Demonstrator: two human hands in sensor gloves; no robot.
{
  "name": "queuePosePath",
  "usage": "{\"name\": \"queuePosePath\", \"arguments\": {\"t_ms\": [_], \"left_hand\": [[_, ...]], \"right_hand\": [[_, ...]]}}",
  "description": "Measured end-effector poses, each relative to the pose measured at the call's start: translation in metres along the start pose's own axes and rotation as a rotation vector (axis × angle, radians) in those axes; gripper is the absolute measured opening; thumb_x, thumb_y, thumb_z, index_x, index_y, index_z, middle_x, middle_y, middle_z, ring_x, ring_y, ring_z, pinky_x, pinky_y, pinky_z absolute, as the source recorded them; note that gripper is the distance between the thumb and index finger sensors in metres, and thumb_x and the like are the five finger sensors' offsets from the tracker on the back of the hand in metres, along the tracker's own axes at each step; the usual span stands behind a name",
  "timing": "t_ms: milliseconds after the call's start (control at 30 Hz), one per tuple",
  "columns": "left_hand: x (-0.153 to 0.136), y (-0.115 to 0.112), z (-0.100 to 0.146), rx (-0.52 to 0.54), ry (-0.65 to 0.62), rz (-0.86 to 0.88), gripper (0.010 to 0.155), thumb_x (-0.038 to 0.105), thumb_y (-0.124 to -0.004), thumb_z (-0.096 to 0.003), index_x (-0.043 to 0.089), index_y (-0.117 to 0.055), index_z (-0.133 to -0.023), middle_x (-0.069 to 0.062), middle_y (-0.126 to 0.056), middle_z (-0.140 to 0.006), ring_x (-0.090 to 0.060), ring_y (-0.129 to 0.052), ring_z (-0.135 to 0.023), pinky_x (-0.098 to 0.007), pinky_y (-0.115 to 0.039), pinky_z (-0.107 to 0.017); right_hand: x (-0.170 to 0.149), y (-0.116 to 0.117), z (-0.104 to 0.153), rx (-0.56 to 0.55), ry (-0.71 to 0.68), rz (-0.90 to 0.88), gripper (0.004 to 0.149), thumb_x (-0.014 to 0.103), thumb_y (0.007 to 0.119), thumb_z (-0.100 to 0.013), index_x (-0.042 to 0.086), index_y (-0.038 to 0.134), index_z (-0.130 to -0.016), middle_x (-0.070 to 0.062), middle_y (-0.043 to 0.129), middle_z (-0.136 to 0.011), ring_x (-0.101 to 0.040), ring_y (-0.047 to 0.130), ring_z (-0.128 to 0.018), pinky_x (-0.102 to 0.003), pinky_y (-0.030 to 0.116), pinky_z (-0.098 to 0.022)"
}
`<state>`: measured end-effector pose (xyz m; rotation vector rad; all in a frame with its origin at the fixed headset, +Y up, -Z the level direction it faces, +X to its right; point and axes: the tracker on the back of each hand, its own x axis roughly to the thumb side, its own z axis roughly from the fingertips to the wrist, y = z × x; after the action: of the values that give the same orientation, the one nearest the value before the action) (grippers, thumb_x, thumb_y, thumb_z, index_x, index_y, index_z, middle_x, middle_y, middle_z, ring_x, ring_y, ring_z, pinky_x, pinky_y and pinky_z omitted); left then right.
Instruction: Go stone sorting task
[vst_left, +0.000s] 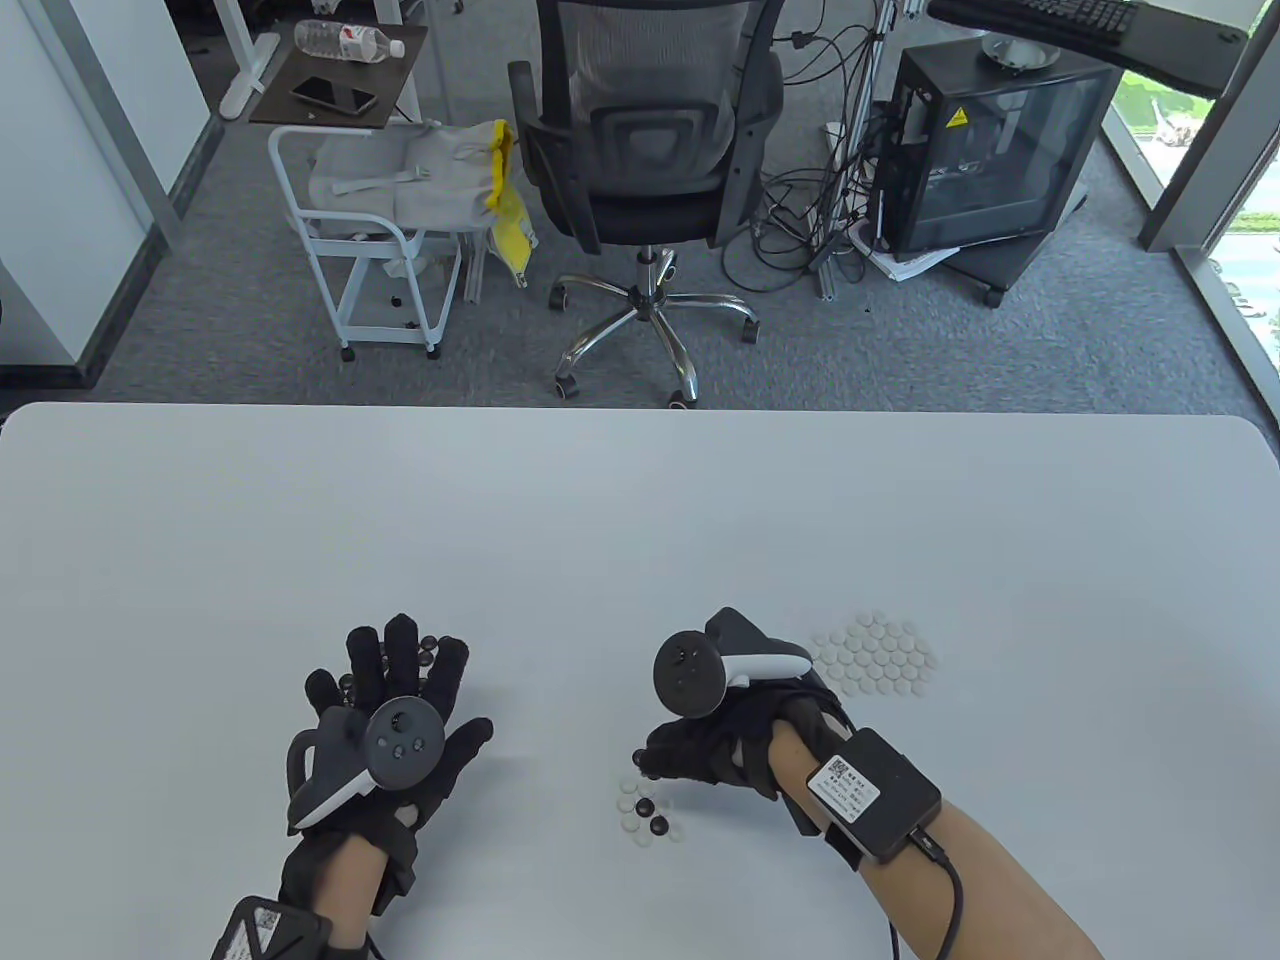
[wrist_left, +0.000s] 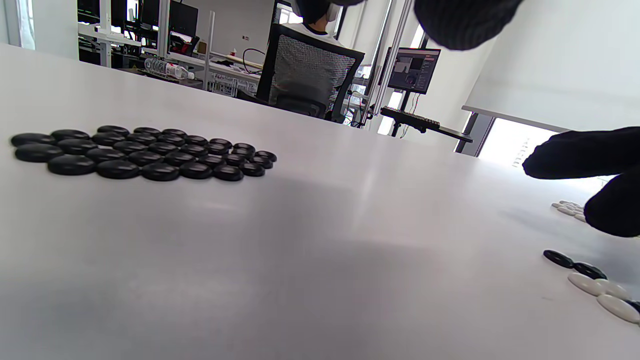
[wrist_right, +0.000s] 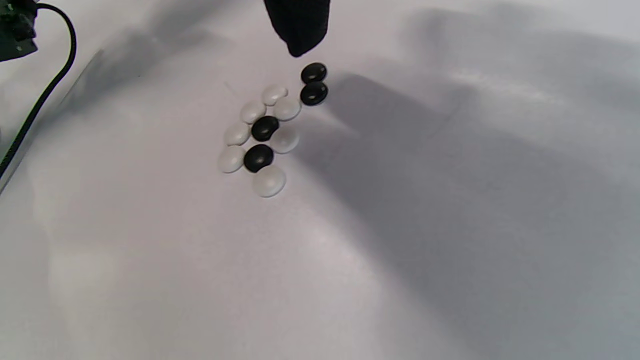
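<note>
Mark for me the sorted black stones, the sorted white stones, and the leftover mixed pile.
sorted black stones (wrist_left: 142, 152), left wrist view, middle of the flat cluster.
sorted white stones (vst_left: 877, 655), table view, centre of the patch.
mixed pile (wrist_right: 265, 130), right wrist view, a black stone at its centre.

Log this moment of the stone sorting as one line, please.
left hand open over black group | right hand fingertip above mixed stones | white group right of hand

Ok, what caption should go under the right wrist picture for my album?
A gloved fingertip hangs over a little mixed cluster of four black and seven white Go stones on the white table.
</note>
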<state>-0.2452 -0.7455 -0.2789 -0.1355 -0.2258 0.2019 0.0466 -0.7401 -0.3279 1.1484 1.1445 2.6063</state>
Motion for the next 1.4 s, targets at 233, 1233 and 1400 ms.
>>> {"name": "queuePosePath", "arguments": {"t_ms": [233, 1233, 1400], "left_hand": [[-0.001, 0.000, 0.000, 0.005, 0.002, 0.008, 0.079, 0.056, -0.056, -0.0600, 0.018, -0.023, -0.122, -0.028, 0.011, -0.115, -0.055, 0.016, -0.096, -0.082, 0.002, -0.050], [-0.002, 0.001, 0.000, -0.002, 0.003, 0.009, 0.079, 0.056, -0.056, -0.0600, 0.018, -0.023, -0.122, -0.028, 0.012, -0.115, -0.055, 0.016, -0.096, -0.082, 0.002, -0.050], [-0.002, 0.001, -0.001, -0.009, 0.004, 0.007, 0.079, 0.056, -0.056, -0.0601, 0.018, -0.022, -0.122, -0.028, 0.012, -0.115, -0.055, 0.017, -0.096, -0.082, 0.002, -0.050]], "right_hand": [[0.014, 0.017, -0.028, 0.077, -0.062, -0.021, 0.070, 0.050, 0.050, -0.060, 0.008, 0.059, -0.115, -0.043, 0.005, -0.112, -0.070, -0.004, -0.091, -0.092, 0.014, -0.056], [-0.131, -0.013, 0.025, -0.123, 0.458, -0.283, 0.071, 0.050, 0.051, -0.060, 0.005, 0.065, -0.113, -0.044, 0.009, -0.112, -0.070, -0.002, -0.092, -0.092, 0.014, -0.056], [-0.141, -0.012, 0.034, -0.130, 0.496, -0.285, 0.071, 0.050, 0.051, -0.060, 0.004, 0.065, -0.113, -0.044, 0.009, -0.112, -0.070, -0.002, -0.092, -0.092, 0.014, -0.056]]}}
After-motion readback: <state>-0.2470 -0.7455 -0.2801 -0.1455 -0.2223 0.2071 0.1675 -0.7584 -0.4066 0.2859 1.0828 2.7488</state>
